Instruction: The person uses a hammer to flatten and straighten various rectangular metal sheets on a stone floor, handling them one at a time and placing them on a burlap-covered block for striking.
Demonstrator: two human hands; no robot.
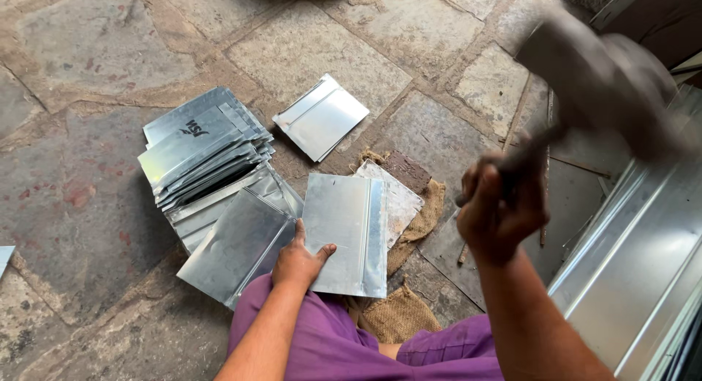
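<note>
My left hand (298, 260) presses flat on the near edge of a shiny metal sheet (347, 231) that has a folded strip along its right side. The sheet lies on a flat plate over burlap sacking (401, 315). My right hand (499, 213) is raised and closed around the handle of a hammer (596, 81), whose large head is blurred high at the upper right. Purple cloth covers my legs (329, 348) at the bottom.
A stack of several similar metal sheets (201, 143) lies to the left, with another sheet (235, 246) leaning near my left hand. One folded sheet (320, 116) lies apart farther off. Long metal channels (643, 257) run along the right. The floor is rough stone slabs (80, 191).
</note>
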